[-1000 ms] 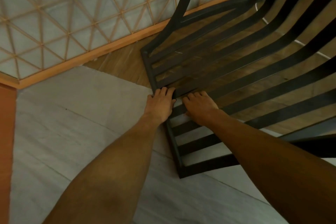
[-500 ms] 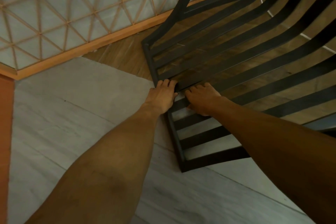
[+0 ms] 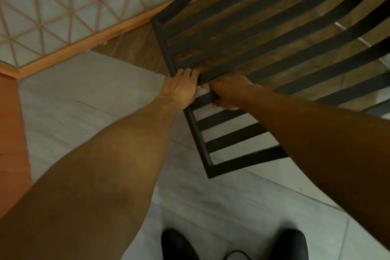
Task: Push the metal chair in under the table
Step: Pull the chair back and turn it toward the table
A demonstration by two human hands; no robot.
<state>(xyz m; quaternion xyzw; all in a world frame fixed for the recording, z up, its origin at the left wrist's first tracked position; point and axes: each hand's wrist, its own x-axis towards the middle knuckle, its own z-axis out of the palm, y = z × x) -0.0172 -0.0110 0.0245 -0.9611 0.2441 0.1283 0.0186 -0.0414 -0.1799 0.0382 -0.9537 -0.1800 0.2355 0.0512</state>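
The black metal chair [image 3: 238,139] has a back of flat slats, seen from above in the head view. Its slats run up and to the right over a brown wooden floor. My left hand [image 3: 181,91] grips the left edge bar of the chair back. My right hand [image 3: 229,95] is closed around one slat just to the right of it. Both forearms reach forward from the bottom of the frame. No table is visible.
A wooden lattice screen [image 3: 63,10] with an orange base rail stands at upper left. Grey marble floor tiles [image 3: 95,95] lie below me, and brown wood flooring [image 3: 135,48] lies beyond. My black shoes [image 3: 179,245] show at the bottom. An orange panel [image 3: 10,122] borders the left.
The chair back has slid forward, away from me, with both hands still on it. The view tilted down and my shoes came into sight.
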